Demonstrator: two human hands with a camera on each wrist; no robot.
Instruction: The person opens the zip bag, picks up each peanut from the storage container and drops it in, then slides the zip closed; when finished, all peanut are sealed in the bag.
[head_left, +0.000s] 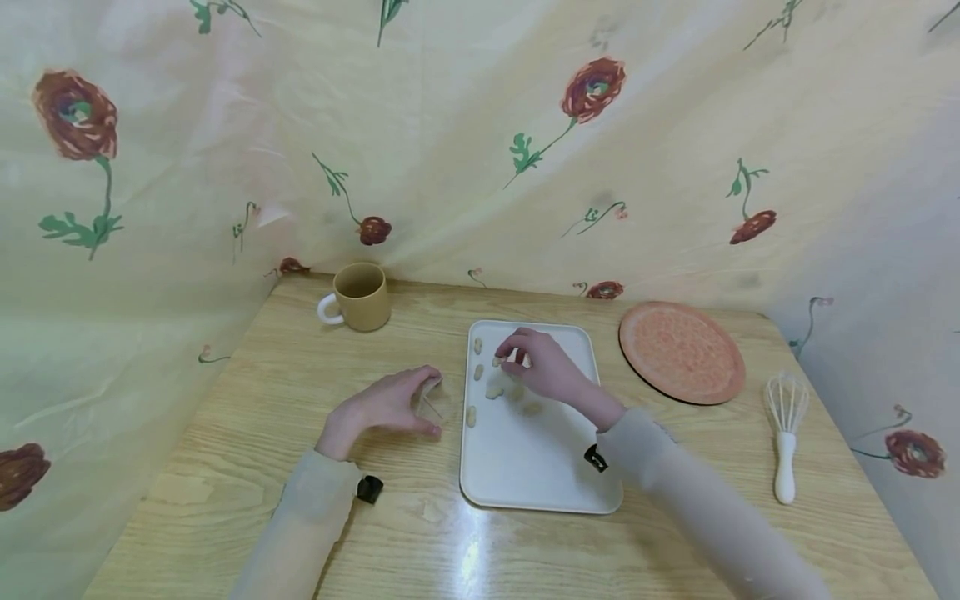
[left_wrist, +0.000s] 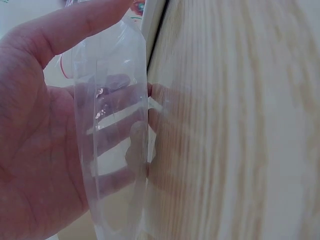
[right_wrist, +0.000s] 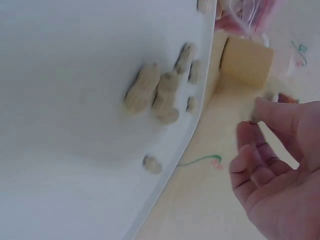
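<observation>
With a peanut (head_left: 497, 362) pinched between nearly closed thumb and fingertips of the right hand (head_left: 549, 367), over the white tray (head_left: 525, 471) of scattered peanuts (head_left: 495, 392), grip lightly, steadying the clear bag (left_wrist: 112, 130) in the widely curved left hand (head_left: 386, 404) alongside.

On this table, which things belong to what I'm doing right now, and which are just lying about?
Seemingly part of the job:
white tray
peanuts lying on it, with one apparently pinched in the right hand
clear plastic bag in the left hand

Probably just lying about:
mug
round orange plate or mat
whisk
</observation>
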